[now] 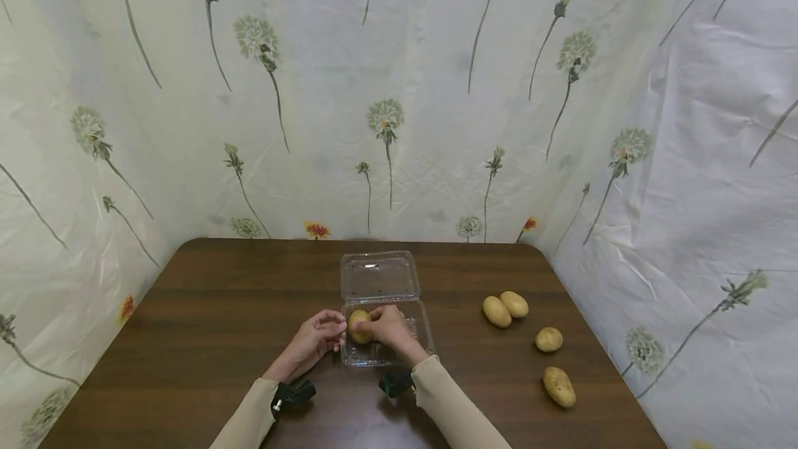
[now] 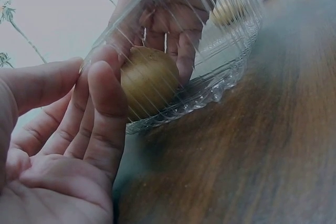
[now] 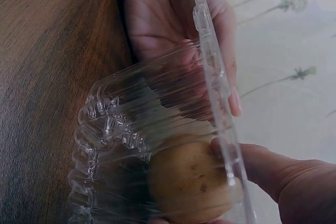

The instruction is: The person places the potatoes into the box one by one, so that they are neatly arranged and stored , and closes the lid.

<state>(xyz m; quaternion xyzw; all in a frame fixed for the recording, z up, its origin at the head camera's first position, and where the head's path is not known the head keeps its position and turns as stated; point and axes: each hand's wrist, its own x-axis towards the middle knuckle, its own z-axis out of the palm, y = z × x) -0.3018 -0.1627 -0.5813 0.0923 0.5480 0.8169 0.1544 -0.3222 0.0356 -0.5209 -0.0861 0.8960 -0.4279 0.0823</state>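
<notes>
A clear plastic clamshell container [image 1: 379, 364] stands on the table with its lid [image 1: 380, 276] laid back, away from the person. My right hand [image 1: 393, 328] reaches over the rim and holds a potato [image 1: 359, 328] in the left part of the base, thumb on one side and fingers on the other. Through the ribbed wall, the same potato [image 3: 191, 179] shows brown specks in the right wrist view. At the container's left side, my left hand [image 1: 316, 339] pinches the rim between thumb and fingers, its palm [image 2: 63, 187] turned up in the left wrist view.
Several loose potatoes lie on the right of the table: a touching pair [image 1: 497, 312], a small round one [image 1: 548, 339] and a longer one [image 1: 559, 386]. Behind the brown wooden table [image 1: 249, 283] hangs a dandelion-print curtain [image 1: 424, 158]. Both wrists wear black camera mounts [image 1: 293, 393].
</notes>
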